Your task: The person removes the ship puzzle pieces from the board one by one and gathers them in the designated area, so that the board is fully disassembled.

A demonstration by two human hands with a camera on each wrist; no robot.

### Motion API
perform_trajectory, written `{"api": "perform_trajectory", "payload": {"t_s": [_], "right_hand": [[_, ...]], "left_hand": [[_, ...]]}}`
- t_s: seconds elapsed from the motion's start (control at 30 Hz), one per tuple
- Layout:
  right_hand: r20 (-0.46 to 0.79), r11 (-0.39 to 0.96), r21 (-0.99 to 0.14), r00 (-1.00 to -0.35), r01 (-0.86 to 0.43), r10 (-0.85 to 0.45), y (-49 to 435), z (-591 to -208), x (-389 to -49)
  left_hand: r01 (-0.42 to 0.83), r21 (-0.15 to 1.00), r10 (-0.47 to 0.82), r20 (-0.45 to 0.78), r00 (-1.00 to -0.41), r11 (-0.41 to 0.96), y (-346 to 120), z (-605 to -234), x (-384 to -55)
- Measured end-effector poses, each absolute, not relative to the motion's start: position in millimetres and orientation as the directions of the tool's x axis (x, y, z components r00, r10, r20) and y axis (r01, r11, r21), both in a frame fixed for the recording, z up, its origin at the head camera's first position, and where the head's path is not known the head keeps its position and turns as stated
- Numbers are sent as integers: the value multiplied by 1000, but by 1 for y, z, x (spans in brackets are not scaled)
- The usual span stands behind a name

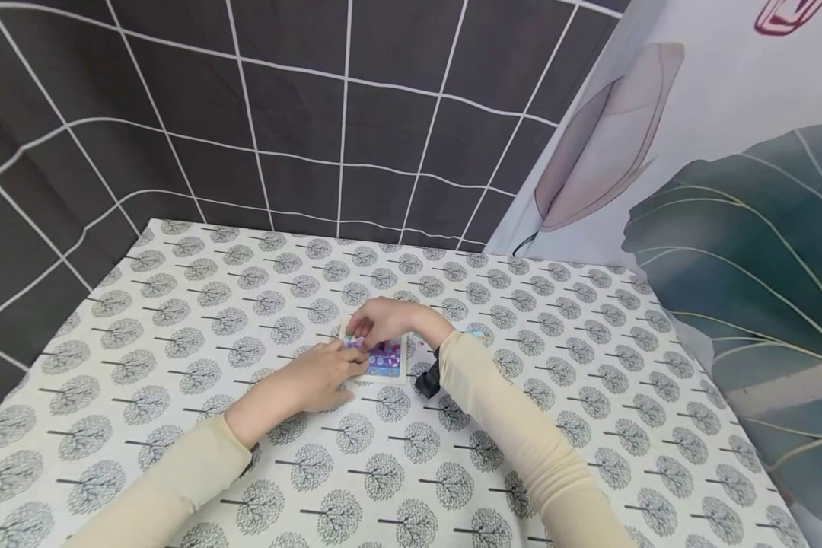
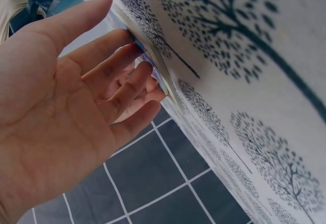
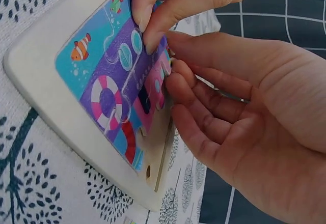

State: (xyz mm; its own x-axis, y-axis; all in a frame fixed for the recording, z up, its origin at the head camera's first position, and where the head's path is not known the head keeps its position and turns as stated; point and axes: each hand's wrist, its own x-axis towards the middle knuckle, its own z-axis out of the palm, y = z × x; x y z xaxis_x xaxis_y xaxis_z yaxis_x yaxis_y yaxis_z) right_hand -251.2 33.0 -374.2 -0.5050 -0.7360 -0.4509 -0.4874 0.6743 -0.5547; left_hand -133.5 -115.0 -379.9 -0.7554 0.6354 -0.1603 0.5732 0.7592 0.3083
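A wooden tray puzzle (image 1: 396,373) with a ship-and-sea picture lies flat on the tablecloth. In the right wrist view, its pale frame (image 3: 30,63) surrounds joined pieces showing a clownfish (image 3: 80,48) and a pink-and-white lifebuoy (image 3: 106,103); bare wood (image 3: 158,150) shows at one side. My right hand (image 1: 383,320) reaches over the far left part of the board, thumb and curled fingers pinching a puzzle piece (image 3: 167,61) at the picture's edge. My left hand (image 1: 322,374) lies at the board's left side, its loosely extended fingertips touching the pieces. Fingers partly hide the pinched piece.
Loose colourful pieces (image 1: 476,334) lie right of the board, partly hidden behind the right wrist. A black wrist camera (image 1: 428,380) sits on that wrist. The tree-print tablecloth (image 1: 356,430) runs back to a dark grid-patterned curtain (image 1: 383,129).
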Motion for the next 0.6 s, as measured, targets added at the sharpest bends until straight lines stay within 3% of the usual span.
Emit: {"api": "perform_trajectory", "payload": {"t_s": [0.27,0.6], "right_hand": [[-418,671,-606,-547,-427,-725,34,-378,-249],[-313,598,-604,-534,-527,-786,38,-384,-247]], "left_hand": [[556,325,628,-191,-754,765,-116,-377,-132],[562,346,642,-186,-744,751,-119,-383,-135]]}}
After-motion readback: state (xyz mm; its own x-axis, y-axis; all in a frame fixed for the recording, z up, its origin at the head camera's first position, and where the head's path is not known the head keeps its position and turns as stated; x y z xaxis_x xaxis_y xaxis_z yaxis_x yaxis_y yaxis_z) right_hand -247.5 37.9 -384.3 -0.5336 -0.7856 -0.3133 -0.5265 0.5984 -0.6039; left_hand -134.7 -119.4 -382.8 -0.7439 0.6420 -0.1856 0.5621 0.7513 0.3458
